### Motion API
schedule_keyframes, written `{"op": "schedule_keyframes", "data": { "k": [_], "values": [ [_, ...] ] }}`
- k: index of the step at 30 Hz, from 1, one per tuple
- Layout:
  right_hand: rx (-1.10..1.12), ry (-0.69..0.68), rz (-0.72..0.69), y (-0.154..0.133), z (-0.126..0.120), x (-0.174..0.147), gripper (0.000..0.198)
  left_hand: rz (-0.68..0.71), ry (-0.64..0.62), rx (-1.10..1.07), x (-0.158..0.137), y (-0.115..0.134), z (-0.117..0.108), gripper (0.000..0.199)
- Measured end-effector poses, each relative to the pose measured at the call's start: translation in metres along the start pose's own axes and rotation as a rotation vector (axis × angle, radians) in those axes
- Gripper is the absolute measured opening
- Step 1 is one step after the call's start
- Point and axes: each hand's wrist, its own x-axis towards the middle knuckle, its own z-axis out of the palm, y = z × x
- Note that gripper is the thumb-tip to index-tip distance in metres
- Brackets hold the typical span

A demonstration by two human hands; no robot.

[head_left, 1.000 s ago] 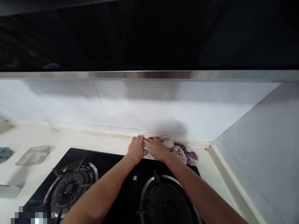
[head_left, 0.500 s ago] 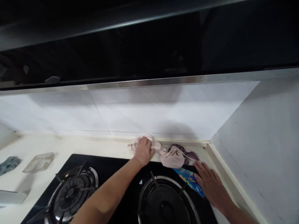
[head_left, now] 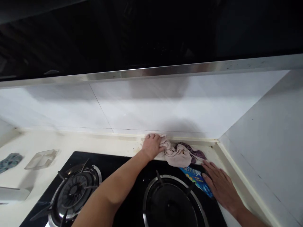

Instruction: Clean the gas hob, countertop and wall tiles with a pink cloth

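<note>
The left hand [head_left: 151, 145] is curled over one bunched end of the pink-and-purple cloth [head_left: 180, 157], pressing it onto the cream countertop [head_left: 123, 146] between the tiled wall [head_left: 142, 110] and the black glass cooktop [head_left: 134, 198]. The right hand [head_left: 219, 184] lies open, fingers extended, beside the blue printed label [head_left: 197, 180] (whether its fingertips touch the cloth's tail cannot be told). For good contact, spread the cloth flat under the palm, apply even pressure into the wall joint, gather the trailing folds clear of the right burner [head_left: 171, 201], and brace with the free hand.
</note>
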Motion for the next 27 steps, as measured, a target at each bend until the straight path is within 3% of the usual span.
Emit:
{"op": "schedule_keyframes", "data": {
  "k": [7,11,15,22,27],
  "values": [
    [-0.023,0.050,0.035,-0.011,-0.004,0.004,0.053,-0.352,0.003,0.157,-0.074,-0.099,-0.030,0.050],
    [-0.016,0.104,0.036,-0.018,-0.005,0.007,0.050,-0.636,0.067,0.244,-0.088,-0.116,-0.036,0.051],
    [-0.001,0.123,0.030,-0.020,-0.005,0.009,0.049,-0.629,0.086,0.202,-0.066,-0.082,-0.024,0.056],
    [-0.029,0.143,-0.008,-0.014,-0.001,0.006,0.053,-0.376,0.036,0.032,-0.012,0.010,-0.004,0.065],
    [-0.046,0.107,-0.013,-0.006,0.005,0.002,0.057,-0.149,0.016,-0.114,0.021,0.068,0.013,0.055]
  ]
}}
